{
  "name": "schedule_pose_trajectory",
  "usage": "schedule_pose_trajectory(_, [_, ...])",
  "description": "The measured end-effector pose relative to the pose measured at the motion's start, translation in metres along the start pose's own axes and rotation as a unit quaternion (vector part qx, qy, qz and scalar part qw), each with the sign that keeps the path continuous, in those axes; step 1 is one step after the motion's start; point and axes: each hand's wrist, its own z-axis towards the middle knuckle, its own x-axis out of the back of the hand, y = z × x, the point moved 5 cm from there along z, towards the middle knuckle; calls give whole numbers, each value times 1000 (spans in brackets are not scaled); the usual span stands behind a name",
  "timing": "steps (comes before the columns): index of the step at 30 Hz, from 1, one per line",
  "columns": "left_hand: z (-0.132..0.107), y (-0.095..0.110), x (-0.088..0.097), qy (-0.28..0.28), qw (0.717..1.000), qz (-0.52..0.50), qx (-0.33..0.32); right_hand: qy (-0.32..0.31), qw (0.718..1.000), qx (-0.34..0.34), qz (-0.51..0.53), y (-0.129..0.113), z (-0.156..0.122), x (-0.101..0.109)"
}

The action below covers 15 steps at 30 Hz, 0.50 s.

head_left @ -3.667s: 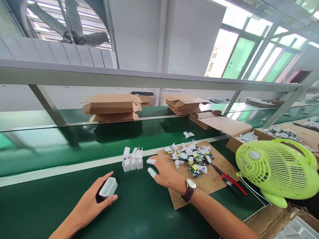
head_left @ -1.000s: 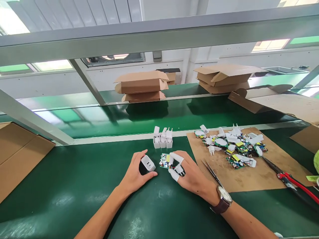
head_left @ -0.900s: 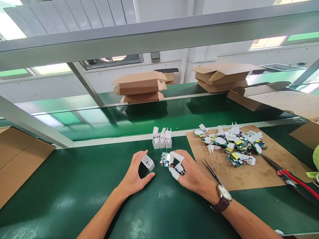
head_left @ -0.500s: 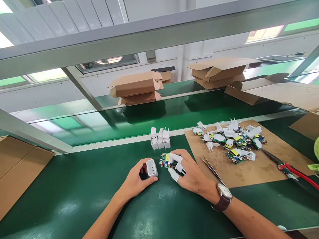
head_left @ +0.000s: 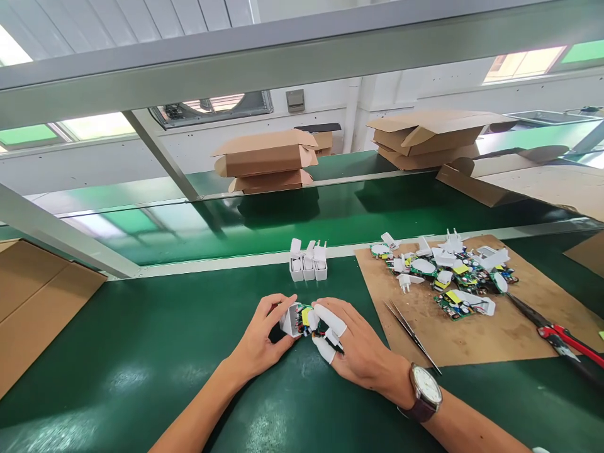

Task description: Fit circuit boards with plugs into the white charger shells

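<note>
My left hand (head_left: 259, 336) is closed round a white charger housing (head_left: 289, 319), its open end turned to the right. My right hand (head_left: 356, 349), with white finger cots on thumb and forefinger, pinches a small green circuit board (head_left: 307, 315) whose end sits at the mouth of the housing. Both hands rest on the green mat (head_left: 141, 352). Just beyond them stand three white assembled chargers (head_left: 308, 264) in a row.
A brown cardboard sheet (head_left: 495, 327) at right carries a heap of circuit boards and white plug parts (head_left: 448, 274), tweezers (head_left: 413, 333) and red-handled cutters (head_left: 566, 336). Flat cardboard (head_left: 33, 302) lies at left. Folded cartons (head_left: 267, 160) sit on the far shelf.
My left hand turned the housing so its open end faces the board. My right hand brought the circuit board up to the housing's mouth. Earlier still, it was reaching at the parts heap.
</note>
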Motion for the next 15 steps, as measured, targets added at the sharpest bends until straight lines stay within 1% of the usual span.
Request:
schedule_pose_trajectory(3, [0,1,-1,-1,1000,-3,-1,-8,1000,8,-17,-2,1,1])
schedule_pose_trajectory(7, [0,1,-2,-1,1000,-2,2,-24,999,0,-28,-3,2,0])
schedule_pose_trajectory(15, [0,5,-2,0,1000,3,-17,-46,998,5,-40,-2,1,-4])
